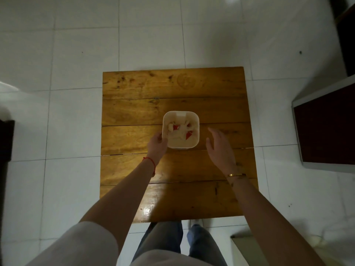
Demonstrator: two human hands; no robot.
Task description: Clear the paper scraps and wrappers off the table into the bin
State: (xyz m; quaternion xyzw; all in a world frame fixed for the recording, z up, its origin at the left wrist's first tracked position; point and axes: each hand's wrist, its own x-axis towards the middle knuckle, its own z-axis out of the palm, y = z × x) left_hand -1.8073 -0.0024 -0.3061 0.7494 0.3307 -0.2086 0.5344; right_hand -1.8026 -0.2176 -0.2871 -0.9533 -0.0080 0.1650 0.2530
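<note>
A small white bin (194, 131) stands in the middle of the wooden table (134, 169). Inside it lie white paper scraps (177, 136) and red wrappers (188, 134). My left hand (156, 144) rests against the bin's left rim, fingers curled on its edge. To the right of the bin, not touching it, my right hand (219, 148) hovers with its fingers spread and nothing in it. No loose scraps show on the tabletop.
White floor tiles (76, 112) surround the table. A dark panel with a pale frame (326, 131) stands to the right, dark furniture (6, 141) at the left edge. My legs and feet (196, 223) are at the table's near edge.
</note>
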